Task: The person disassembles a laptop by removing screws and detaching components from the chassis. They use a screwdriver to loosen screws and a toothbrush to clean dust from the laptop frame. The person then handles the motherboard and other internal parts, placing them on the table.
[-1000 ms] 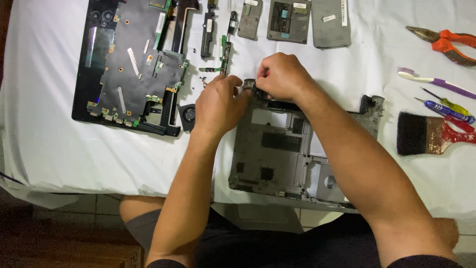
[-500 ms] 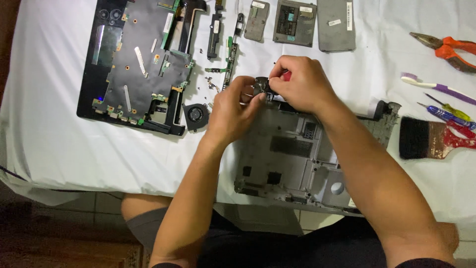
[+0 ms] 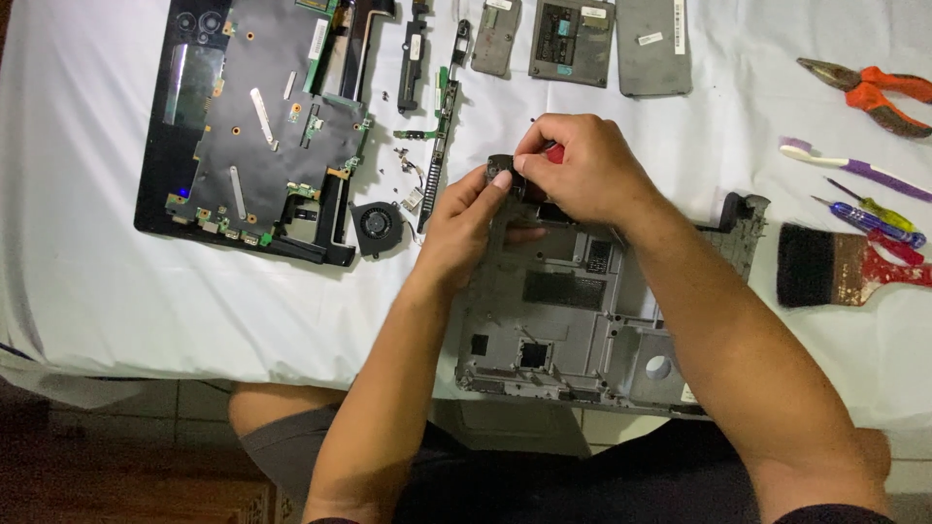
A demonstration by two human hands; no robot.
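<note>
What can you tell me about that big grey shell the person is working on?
The grey laptop base shell looks like moulded plastic, stripped of its boards. It lies flat on the white cloth, its near edge overhanging the table. Vent grilles, square cut-outs and a round hole show inside. The left hand and right hand meet at its far left corner, around a small dark part.

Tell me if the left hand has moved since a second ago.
Yes. The left hand has shifted right, away from the fan, which it nearly touched before.
</note>
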